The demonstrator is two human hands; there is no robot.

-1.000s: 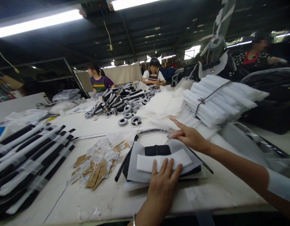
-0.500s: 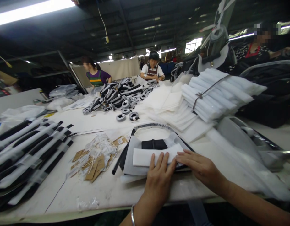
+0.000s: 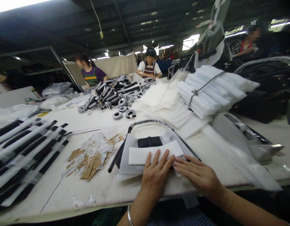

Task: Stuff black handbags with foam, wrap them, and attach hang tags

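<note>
A black bag [image 3: 150,142] wrapped in grey-white sheets lies flat on the white table [image 3: 107,188] in front of me, its curved handle pointing away. A folded white strip [image 3: 140,155] crosses its front. My left hand [image 3: 155,175] lies flat on the strip and wrapping, fingers stretched out. Just right of it, my right hand [image 3: 198,175] rests flat on the wrapping's near right corner, fingers spread and touching the sheet. Neither hand grips anything.
Paper tags and small sachets [image 3: 93,153] are heaped left of the bag. Black straps in clear sleeves [image 3: 24,147] fill the left. A tied bundle of white foam sheets [image 3: 213,91] and loose sheets lie behind. Two people [image 3: 148,66] work at the far end.
My right hand came back from the far side of the bag to its near right corner, beside my left hand. The left hand stayed pressed on the white strip.
</note>
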